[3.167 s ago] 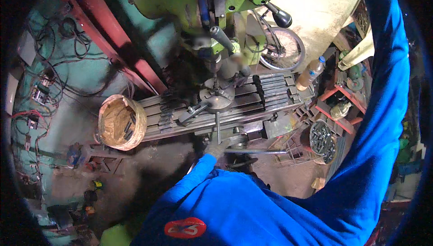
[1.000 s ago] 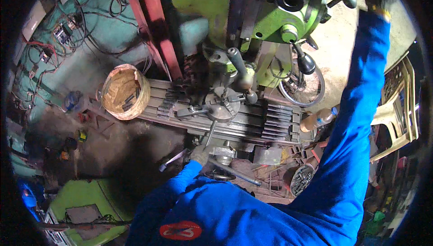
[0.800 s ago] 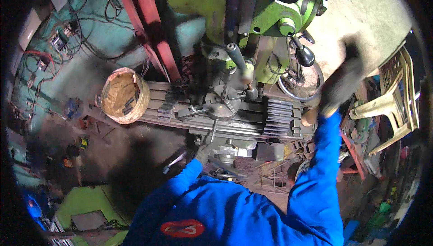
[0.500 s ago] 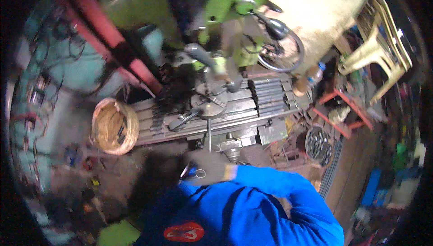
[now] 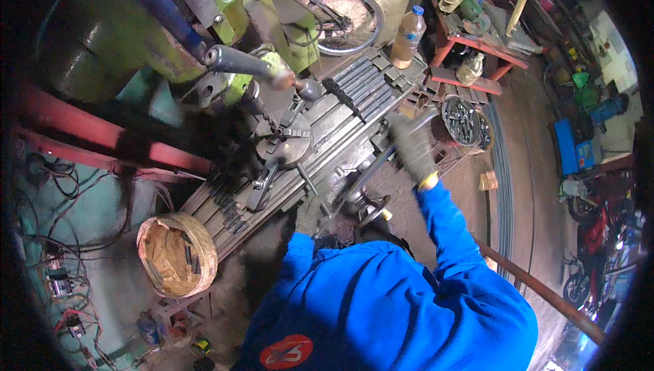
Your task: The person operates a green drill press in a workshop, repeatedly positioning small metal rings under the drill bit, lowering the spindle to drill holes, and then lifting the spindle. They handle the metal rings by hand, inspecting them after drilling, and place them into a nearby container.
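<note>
My right hand [image 5: 414, 152], in a grey work glove with a yellow cuff, reaches forward over the near edge of a machine table. Its fingers lie around a long dark metal bar [image 5: 371, 168], which shows on both sides of the glove; hand and bar are somewhat blurred. My left hand [image 5: 312, 216], gloved too, is low at the table's front, beside a thin rod handle [image 5: 308, 184]. The left fingers are too smeared to read. Below the bar sits a handwheel [image 5: 371, 210]. A round chuck [image 5: 289, 145] is mounted on the slotted machine table [image 5: 255, 224].
A lever with a dark grip [image 5: 235, 62] juts out above the chuck. Several metal bars [image 5: 364, 85] lie at the far end, near a plastic bottle [image 5: 409, 37]. A round basket [image 5: 178, 255] stands at the left, a bucket of metal parts [image 5: 461, 120] at the right.
The view has turned and come nearer to the machine. My right hand has gone from close to my body out to the bar at the right. My left hand has come into sight.
</note>
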{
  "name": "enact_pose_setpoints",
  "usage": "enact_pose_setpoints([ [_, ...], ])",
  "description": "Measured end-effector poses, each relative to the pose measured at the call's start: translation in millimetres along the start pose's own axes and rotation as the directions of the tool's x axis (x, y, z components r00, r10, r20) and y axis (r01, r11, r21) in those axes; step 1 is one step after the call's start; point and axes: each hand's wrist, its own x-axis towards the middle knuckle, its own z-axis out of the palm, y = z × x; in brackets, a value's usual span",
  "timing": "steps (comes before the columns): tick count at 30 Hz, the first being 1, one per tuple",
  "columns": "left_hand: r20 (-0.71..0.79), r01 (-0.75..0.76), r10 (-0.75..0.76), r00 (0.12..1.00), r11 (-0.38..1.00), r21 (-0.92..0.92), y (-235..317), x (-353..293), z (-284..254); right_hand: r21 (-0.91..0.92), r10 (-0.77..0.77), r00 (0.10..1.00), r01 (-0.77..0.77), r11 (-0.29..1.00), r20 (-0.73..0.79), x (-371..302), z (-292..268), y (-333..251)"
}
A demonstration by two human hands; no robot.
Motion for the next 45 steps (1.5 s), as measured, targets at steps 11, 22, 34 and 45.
enact_pose_setpoints([
  [11,0.245,-0.114,0.010,0.969,0.904,0.413,10.4,42.1,-25.0,0.393,0.794,0.597,-0.706,0.589,-0.118,-53.3,210.7,270.6],
  [22,0.704,0.647,-0.312,0.637,0.713,-0.270,92.6,15.9,-22.6,0.294,-0.285,0.943,0.227,0.928,0.173,-170.7,152.0,-33.2],
  [34,0.688,0.360,-0.008,0.726,0.856,-0.370,60.1,42.7,-30.2,0.019,0.068,0.808,-0.098,0.995,0.585,-178.0,146.5,9.2],
  [45,0.364,0.302,-0.087,0.927,0.749,-0.590,38.0,47.1,-10.2,-0.084,-0.051,0.941,0.083,0.993,0.334,15.2,121.0,-8.7],
])
